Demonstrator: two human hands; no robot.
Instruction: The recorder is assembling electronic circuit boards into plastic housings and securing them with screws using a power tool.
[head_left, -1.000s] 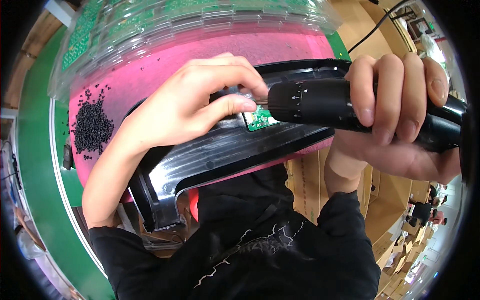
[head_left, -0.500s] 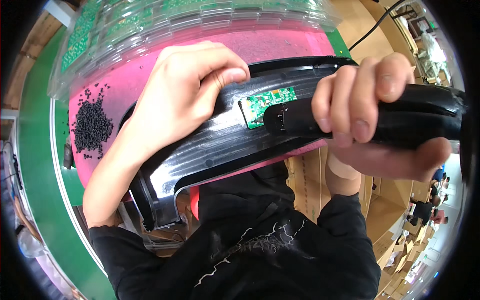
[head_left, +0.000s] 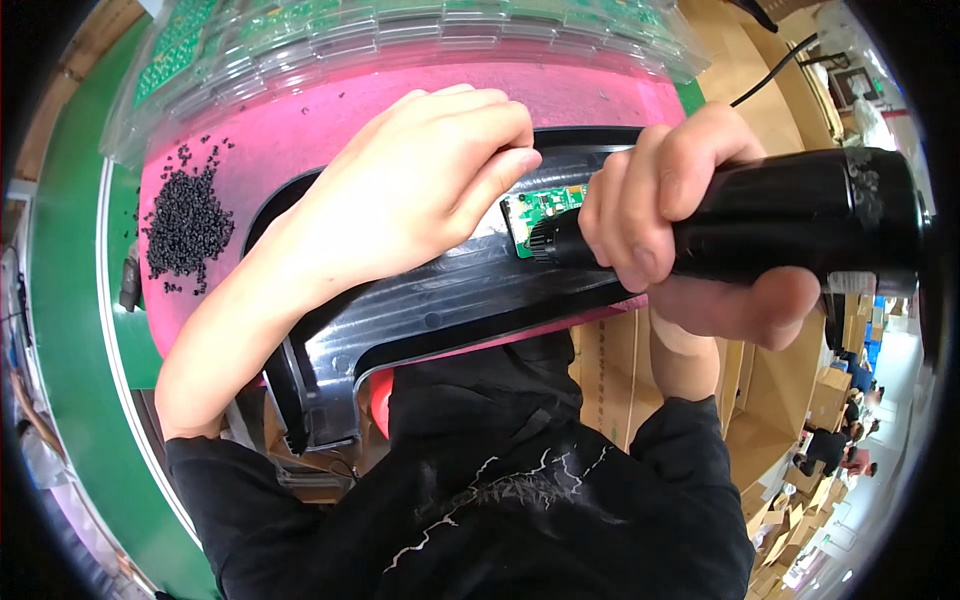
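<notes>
A curved black plastic housing [head_left: 440, 305] lies across a pink mat, with a small green circuit board [head_left: 548, 206] set in its hollow. My right hand [head_left: 670, 215] is wrapped round a black electric screwdriver [head_left: 790, 210]. The tool is tilted over the board, its ribbed nose right above the board's near side, and its tip is hidden. Over the left part of the housing, my left hand [head_left: 420, 190] has its fingers curled, thumb against the forefinger, just beyond the board's left corner. Whatever it pinches, if anything, cannot be made out.
A heap of small black screws [head_left: 185, 230] is spread on the pink mat [head_left: 300, 115] at left. Stacked clear plastic trays [head_left: 400, 35] with green boards stand along the far edge. Cardboard boxes [head_left: 610, 375] are at right, and other people are in the distance.
My left hand has shifted right, closer to the board. The screwdriver in my right hand has moved slightly, with its body tilted more and its nose lower on the board.
</notes>
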